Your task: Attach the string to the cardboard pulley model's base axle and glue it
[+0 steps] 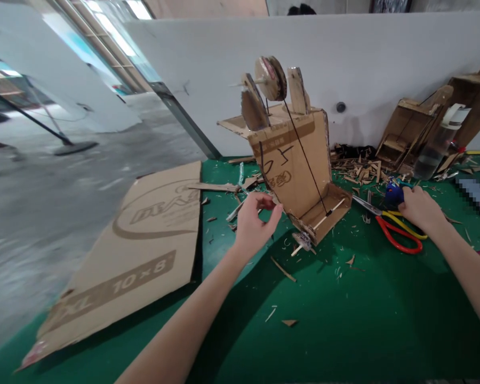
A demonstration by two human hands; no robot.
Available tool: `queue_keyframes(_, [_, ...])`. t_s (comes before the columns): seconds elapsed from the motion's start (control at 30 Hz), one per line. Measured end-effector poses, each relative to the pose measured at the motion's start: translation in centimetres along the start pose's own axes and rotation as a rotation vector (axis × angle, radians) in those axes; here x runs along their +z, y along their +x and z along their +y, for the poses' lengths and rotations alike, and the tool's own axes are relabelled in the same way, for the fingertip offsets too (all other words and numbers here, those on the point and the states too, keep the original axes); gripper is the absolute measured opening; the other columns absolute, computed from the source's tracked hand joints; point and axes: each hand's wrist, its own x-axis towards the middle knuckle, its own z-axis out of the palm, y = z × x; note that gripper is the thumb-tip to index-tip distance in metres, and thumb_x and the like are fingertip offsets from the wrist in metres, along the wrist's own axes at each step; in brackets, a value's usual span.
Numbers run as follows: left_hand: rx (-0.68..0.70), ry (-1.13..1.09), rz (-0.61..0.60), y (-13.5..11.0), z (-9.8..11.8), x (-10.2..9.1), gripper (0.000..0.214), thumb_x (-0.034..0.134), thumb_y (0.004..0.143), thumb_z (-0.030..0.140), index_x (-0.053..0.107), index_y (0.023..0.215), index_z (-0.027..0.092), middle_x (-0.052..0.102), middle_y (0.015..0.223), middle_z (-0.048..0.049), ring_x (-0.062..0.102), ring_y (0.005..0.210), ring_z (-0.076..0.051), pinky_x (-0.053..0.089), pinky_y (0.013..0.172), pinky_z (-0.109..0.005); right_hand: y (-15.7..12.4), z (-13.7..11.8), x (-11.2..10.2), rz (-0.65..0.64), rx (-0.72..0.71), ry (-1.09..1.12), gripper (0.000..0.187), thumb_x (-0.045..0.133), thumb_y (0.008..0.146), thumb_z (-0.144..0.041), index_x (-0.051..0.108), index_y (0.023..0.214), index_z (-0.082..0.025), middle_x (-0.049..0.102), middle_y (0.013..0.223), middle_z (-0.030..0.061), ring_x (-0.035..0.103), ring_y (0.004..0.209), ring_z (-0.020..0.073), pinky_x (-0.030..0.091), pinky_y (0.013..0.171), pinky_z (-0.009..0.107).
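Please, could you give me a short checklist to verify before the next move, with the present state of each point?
1. Cardboard model standing on the green table: ok.
2. Black string running straight from the upper wheel to the stick at the base: ok.
3. Left hand gripping the model: cannot tell; its fingertips are at the lower left edge, contact unclear.
4. Right hand gripping the small blue object: cannot tell; the fingers are hidden.
5. Scissors well away from the hands: not ok; their handles lie right by the right hand.
6. Table free of cardboard scraps: not ok; many are scattered.
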Motion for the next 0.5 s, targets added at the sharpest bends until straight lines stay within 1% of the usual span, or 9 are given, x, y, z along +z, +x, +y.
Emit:
queue_keyframes(0.07, [0.000, -0.012, -0.019, -0.1, -0.1, 0.2, 0.020, 0.060, 0.085, 0.031, 0.049, 0.097, 0.019, 0.056, 0.082, -0.0003, 0.059, 0.073, -0.013, 0.051, 0.070, -0.028, -0.1, 0.1, 0.2, 0.035, 0.002, 0.007, 0.036, 0.051, 0.084, -0.023, 0.054, 0.116, -0.007, 0.058, 0.106, 0.0215, 0.060, 0.100, 0.0338, 0.048, 0.079, 0.041])
queue_keyframes(0.13, [0.071, 0.038, 0.043, -0.1, 0.4, 0.0, 0.017, 0.060, 0.085, 0.026, 0.050, 0.098, 0.019, 0.055, 0.080, 0.0005, 0.058, 0.071, -0.012, 0.050, 0.067, -0.026, 0.0, 0.3, 0.0, 0.107, -0.010, 0.036, 0.039, 0.051, 0.084, -0.023, 0.054, 0.119, -0.005, 0.057, 0.107, 0.0221, 0.057, 0.106, 0.0350, 0.048, 0.085, 0.044])
queue_keyframes(0.2, [0.249, 0.131, 0.144, -0.1, 1.8, -0.4, 0.014, 0.060, 0.084, 0.018, 0.050, 0.093, 0.020, 0.054, 0.077, 0.0011, 0.055, 0.069, -0.012, 0.047, 0.064, -0.025, 0.0, 0.3, -0.6, 0.235, -0.015, 0.133, 0.043, 0.051, 0.084, -0.024, 0.053, 0.122, -0.005, 0.056, 0.110, 0.0229, 0.056, 0.109, 0.0357, 0.046, 0.090, 0.046])
queue_keyframes(0.27, [0.503, 0.178, 0.155, -0.3, 4.1, -0.9, 0.016, 0.061, 0.081, 0.012, 0.051, 0.090, 0.020, 0.055, 0.077, 0.0007, 0.055, 0.071, -0.013, 0.045, 0.063, -0.025, -0.3, 0.0, -1.6, 0.363, 0.021, 0.294, 0.046, 0.051, 0.085, -0.028, 0.052, 0.126, -0.007, 0.057, 0.113, 0.0228, 0.058, 0.107, 0.0350, 0.047, 0.090, 0.046])
queue_keyframes(0.3, [0.625, 0.170, 0.096, -0.6, 5.5, -1.0, 0.016, 0.060, 0.081, 0.010, 0.051, 0.090, 0.020, 0.057, 0.076, 0.0005, 0.055, 0.071, -0.013, 0.045, 0.063, -0.025, -0.5, -0.3, -2.1, 0.407, 0.066, 0.388, 0.046, 0.051, 0.085, -0.030, 0.052, 0.126, -0.009, 0.059, 0.114, 0.0219, 0.060, 0.104, 0.0339, 0.048, 0.087, 0.044])
queue_keyframes(0.37, [0.769, 0.197, -0.117, -1.5, 8.4, -0.7, 0.010, 0.058, 0.084, 0.012, 0.053, 0.088, 0.020, 0.059, 0.075, 0.0002, 0.053, 0.070, -0.013, 0.043, 0.064, -0.027, -1.3, -1.0, -2.9, 0.399, 0.163, 0.549, 0.042, 0.047, 0.089, -0.036, 0.053, 0.123, -0.012, 0.064, 0.103, 0.0193, 0.065, 0.087, 0.0313, 0.050, 0.076, 0.042])
queue_keyframes(0.4, [0.823, 0.230, -0.244, -2.1, 9.7, -0.4, 0.004, 0.057, 0.086, 0.016, 0.055, 0.086, 0.019, 0.059, 0.073, 0.0001, 0.052, 0.068, -0.013, 0.041, 0.063, -0.029, -1.8, -1.5, -3.1, 0.351, 0.188, 0.625, 0.044, 0.044, 0.092, -0.042, 0.052, 0.124, -0.013, 0.066, 0.093, 0.0168, 0.065, 0.075, 0.0294, 0.050, 0.069, 0.040])
queue_keyframes(0.43, [0.854, 0.269, -0.362, -2.9, 10.9, 0.2, 0.007, 0.056, 0.088, 0.018, 0.055, 0.082, 0.019, 0.058, 0.071, 0.0003, 0.052, 0.067, -0.013, 0.039, 0.063, -0.029, -2.3, -1.9, -3.1, 0.314, 0.192, 0.660, 0.048, 0.042, 0.093, -0.047, 0.051, 0.126, -0.013, 0.067, 0.086, 0.0151, 0.064, 0.067, 0.0285, 0.050, 0.064, 0.040])
queue_keyframes(0.5, [0.907, 0.332, -0.564, -4.3, 12.7, 1.4, 0.009, 0.053, 0.092, 0.020, 0.057, 0.084, 0.018, 0.058, 0.074, -0.0007, 0.054, 0.073, -0.015, 0.038, 0.064, -0.031, -3.2, -2.8, -2.7, 0.302, 0.153, 0.673, 0.052, 0.041, 0.093, -0.050, 0.049, 0.128, -0.013, 0.068, 0.078, 0.0132, 0.063, 0.062, 0.0285, 0.049, 0.062, 0.040])
